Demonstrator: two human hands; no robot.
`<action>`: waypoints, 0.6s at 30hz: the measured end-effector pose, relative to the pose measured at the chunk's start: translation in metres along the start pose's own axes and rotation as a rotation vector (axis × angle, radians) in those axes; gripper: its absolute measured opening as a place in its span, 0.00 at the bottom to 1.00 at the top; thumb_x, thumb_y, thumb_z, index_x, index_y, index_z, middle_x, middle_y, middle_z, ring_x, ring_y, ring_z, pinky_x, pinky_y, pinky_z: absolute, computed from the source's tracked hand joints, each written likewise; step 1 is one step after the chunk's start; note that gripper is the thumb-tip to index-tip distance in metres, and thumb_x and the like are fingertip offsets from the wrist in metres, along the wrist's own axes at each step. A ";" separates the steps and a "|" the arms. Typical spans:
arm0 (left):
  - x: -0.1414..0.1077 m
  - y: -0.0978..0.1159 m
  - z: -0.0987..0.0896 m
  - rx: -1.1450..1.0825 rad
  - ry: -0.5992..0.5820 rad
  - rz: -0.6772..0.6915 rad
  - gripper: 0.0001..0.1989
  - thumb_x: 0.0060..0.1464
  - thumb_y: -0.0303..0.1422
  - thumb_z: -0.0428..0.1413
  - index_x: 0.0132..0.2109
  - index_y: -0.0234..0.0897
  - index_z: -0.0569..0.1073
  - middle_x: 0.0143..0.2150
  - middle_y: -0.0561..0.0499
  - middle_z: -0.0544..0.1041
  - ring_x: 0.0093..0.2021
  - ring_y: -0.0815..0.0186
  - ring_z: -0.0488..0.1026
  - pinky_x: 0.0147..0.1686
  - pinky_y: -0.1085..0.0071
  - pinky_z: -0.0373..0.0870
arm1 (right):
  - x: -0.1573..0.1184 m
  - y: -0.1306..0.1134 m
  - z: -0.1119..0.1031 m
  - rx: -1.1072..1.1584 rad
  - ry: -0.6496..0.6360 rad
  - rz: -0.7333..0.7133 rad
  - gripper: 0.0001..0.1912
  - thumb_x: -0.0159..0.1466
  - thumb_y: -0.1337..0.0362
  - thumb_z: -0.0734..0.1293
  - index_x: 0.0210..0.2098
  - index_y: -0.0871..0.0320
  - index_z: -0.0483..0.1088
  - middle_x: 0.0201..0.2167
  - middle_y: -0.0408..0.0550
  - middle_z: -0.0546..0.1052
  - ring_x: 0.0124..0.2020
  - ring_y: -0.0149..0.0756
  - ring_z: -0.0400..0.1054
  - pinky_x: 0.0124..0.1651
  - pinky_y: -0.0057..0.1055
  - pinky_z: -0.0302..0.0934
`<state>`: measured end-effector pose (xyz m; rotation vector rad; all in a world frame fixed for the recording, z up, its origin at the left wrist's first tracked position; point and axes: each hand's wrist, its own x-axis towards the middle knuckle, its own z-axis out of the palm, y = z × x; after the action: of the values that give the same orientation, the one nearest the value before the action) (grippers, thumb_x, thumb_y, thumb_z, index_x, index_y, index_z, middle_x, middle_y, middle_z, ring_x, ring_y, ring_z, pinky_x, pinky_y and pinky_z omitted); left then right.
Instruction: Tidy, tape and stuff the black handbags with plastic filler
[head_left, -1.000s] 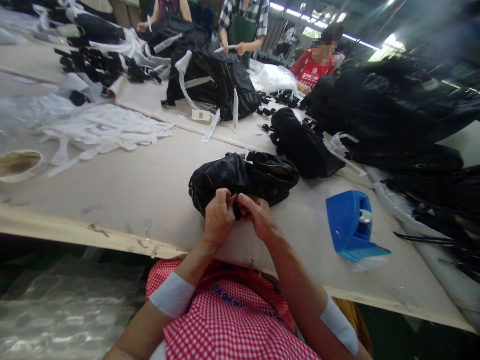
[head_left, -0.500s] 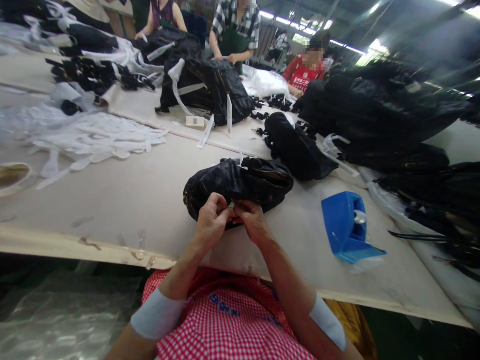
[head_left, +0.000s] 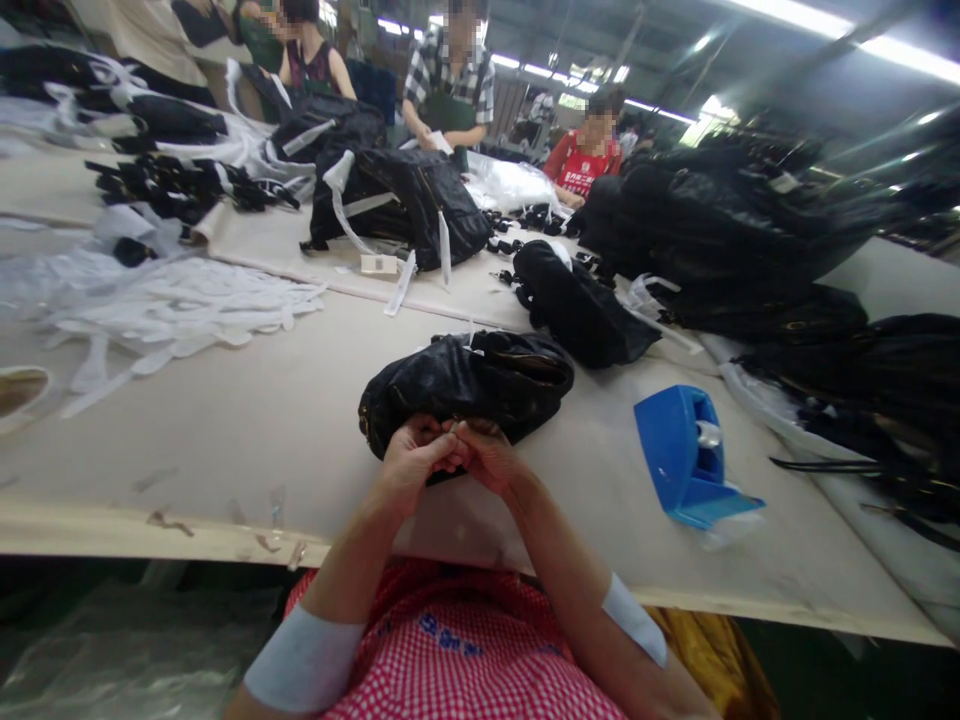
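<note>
A black bag (head_left: pixel 450 385) lies on the pale table in front of me, its opening toward the upper right. At its near edge my left hand (head_left: pixel 420 460) and my right hand (head_left: pixel 486 452) meet, thumbs and fingertips pinched together. Both are closed on something small that the fingers hide; a part of the bag's near side is covered by them. Behind the bag, to the right, rests another dark bag (head_left: pixel 585 305).
A blue tape dispenser (head_left: pixel 679 455) stands at right. White strips (head_left: pixel 187 300) spread over the left, with a tape roll (head_left: pixel 22 395) at the edge. Black bags (head_left: pixel 720 220) are heaped at right; a bag with white strips (head_left: pixel 409 200) lies behind. Several people stand across the table (head_left: pixel 300 360).
My hands have drawn closer together, their thumbs now meeting. The camera view has shifted slightly. Across the table, the person in the checked shirt now holds something white.
</note>
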<state>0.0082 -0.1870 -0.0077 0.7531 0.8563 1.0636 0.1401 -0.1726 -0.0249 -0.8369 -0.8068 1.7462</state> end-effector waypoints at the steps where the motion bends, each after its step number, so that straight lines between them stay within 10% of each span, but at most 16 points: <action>1: 0.000 0.000 -0.001 -0.016 -0.009 -0.020 0.27 0.35 0.40 0.73 0.35 0.34 0.68 0.25 0.50 0.79 0.23 0.71 0.73 0.25 0.77 0.69 | 0.001 0.001 0.001 0.008 0.014 -0.009 0.25 0.39 0.47 0.82 0.25 0.58 0.75 0.16 0.38 0.68 0.18 0.28 0.60 0.22 0.28 0.58; 8: -0.003 0.006 -0.002 0.043 -0.097 -0.086 0.27 0.38 0.46 0.72 0.37 0.34 0.70 0.28 0.48 0.79 0.28 0.65 0.78 0.31 0.71 0.76 | -0.001 0.001 0.006 0.019 -0.042 -0.004 0.32 0.42 0.45 0.81 0.16 0.56 0.59 0.11 0.31 0.51 0.14 0.22 0.44 0.15 0.24 0.45; 18: -0.017 0.043 -0.014 0.657 0.028 0.269 0.11 0.54 0.41 0.58 0.32 0.38 0.73 0.27 0.52 0.76 0.29 0.65 0.74 0.30 0.71 0.74 | -0.018 -0.011 -0.001 -0.203 0.162 -0.104 0.32 0.47 0.36 0.76 0.34 0.59 0.78 0.32 0.49 0.79 0.30 0.34 0.72 0.31 0.29 0.67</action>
<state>-0.0262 -0.1880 0.0257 1.4370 1.1694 1.0291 0.1507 -0.1868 -0.0135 -1.0390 -0.9120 1.5016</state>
